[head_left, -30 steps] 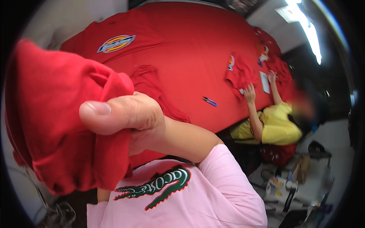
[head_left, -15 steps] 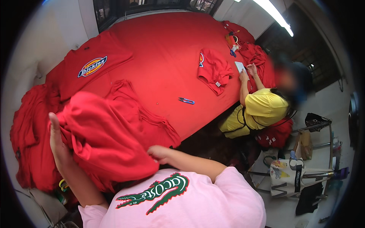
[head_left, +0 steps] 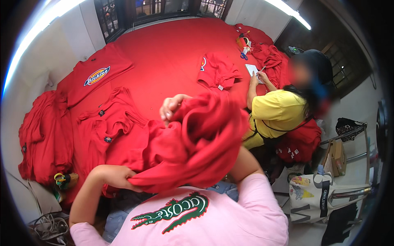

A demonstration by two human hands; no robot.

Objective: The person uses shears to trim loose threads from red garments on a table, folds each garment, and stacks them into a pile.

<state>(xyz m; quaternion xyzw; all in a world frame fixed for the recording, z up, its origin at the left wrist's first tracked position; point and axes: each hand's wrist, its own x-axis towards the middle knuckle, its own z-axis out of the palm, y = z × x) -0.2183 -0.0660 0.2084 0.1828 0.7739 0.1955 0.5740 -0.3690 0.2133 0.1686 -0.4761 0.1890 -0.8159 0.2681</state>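
A bunched red shirt (head_left: 193,143), partly blurred by motion, hangs in front of my chest above the near edge of the table. My left hand (head_left: 119,177) is closed on its lower left edge. Raised at the top of the bundle, my right hand (head_left: 171,107) has bent fingers against the cloth, and the shirt's folds cover most of that forearm. Just beyond my left hand, more red shirts (head_left: 108,127) lie loosely spread. Farther off is a flat red shirt with a printed oval logo (head_left: 97,76). A folded red shirt (head_left: 217,74) lies past my right hand.
A co-worker in yellow (head_left: 279,110) stands at the table's right side, writing on a white pad (head_left: 252,73). Red garments are heaped at the left (head_left: 45,139) and far right (head_left: 271,57). Blue-handled scissors (head_left: 245,55) lie near the pad. A tote bag (head_left: 308,197) hangs at lower right.
My right hand has risen from the near side to the bundle's top, swinging the shirt rightward. My left hand, earlier upright and flat, has come down and closed on the shirt's edge.
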